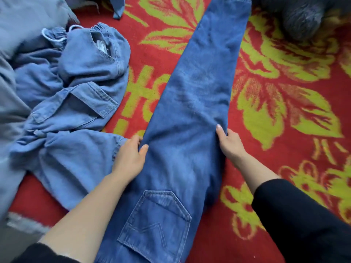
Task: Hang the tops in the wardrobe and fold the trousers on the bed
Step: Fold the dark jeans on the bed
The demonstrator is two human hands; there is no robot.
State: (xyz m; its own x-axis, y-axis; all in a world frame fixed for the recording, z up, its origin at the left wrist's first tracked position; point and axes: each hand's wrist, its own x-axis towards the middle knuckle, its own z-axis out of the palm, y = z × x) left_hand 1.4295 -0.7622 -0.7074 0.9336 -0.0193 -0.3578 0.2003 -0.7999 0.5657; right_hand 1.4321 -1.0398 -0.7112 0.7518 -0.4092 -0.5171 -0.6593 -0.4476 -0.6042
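Pinching the long, faded denim trousers (190,111) by opposite edges: left hand (131,158), right hand (230,143)

Worn on the head, wide-angle, single view. Looks forward and steeply down onto the bed (284,130). Sits close: takes in the left hand (131,158) and right hand (230,145) near mid-frame, reaching up from the lower corners, and cuts the jeans (190,92) at the bottom edge.

On the red blanket (284,141), the left hand (131,158) and right hand (230,144) pinch opposite edges of the jeans (190,111).
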